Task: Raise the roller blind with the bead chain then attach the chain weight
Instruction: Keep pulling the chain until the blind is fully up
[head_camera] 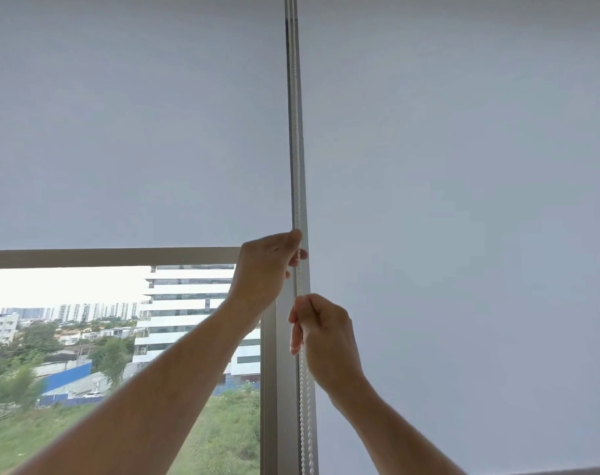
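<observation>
A pale grey roller blind [134,125] covers the left window down to its bottom bar [110,257], with open glass below. A white bead chain [296,149] hangs along the window post between the two blinds. My left hand [266,269] is pinched on the chain at the level of the bottom bar. My right hand [322,334] grips the chain lower down, fingers closed round it. Below my right hand the chain [305,423] hangs loose in two strands. No chain weight is in view.
A second grey blind [463,200] on the right hangs lower, down to the frame's bottom edge. The light window post [274,389] runs vertically between the panes. Buildings, trees and grass show through the uncovered glass [86,337].
</observation>
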Motion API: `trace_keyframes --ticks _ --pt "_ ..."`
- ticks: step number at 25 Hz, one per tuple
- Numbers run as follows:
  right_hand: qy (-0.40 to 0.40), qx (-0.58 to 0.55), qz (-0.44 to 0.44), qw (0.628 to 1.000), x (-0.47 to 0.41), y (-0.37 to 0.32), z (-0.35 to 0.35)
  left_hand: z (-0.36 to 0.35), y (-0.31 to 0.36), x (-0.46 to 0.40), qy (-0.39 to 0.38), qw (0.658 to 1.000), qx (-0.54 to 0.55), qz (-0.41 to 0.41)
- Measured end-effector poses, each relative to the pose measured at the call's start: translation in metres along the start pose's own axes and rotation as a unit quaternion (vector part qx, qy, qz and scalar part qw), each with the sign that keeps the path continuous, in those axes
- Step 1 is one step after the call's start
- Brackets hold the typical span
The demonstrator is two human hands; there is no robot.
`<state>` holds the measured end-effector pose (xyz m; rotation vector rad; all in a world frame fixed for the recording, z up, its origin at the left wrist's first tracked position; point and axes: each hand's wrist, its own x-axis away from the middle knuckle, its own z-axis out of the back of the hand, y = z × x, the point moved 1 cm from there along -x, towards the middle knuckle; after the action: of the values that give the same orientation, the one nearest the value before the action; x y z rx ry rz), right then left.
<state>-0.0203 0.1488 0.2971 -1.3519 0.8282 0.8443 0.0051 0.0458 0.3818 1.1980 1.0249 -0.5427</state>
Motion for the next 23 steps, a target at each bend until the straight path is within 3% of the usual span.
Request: trace_keyframes --ticks 7,13,20,23 --pt "-0.037 -0.009 -0.002 0.999 0.015 0.02 0.009 -0.002 -0.006 0.013 0.005 1.0 -0.024 0.003" --pt "0.103 -0.043 0.002 0.994 -0.023 0.004 0.019 -0.005 -0.013 0.028 0.003 0.998 -0.041 -0.044" --pt "0.006 -0.078 -0.023 0.997 -0.081 -0.042 0.01 -0.005 -0.036 0.059 -0.009 0.998 -0.052 -0.03" --pt "0.008 -0.077 -0.02 0.997 -0.081 -0.045 0.002 -0.001 -0.042 0.065 -0.014 0.999 -0.034 -0.031"
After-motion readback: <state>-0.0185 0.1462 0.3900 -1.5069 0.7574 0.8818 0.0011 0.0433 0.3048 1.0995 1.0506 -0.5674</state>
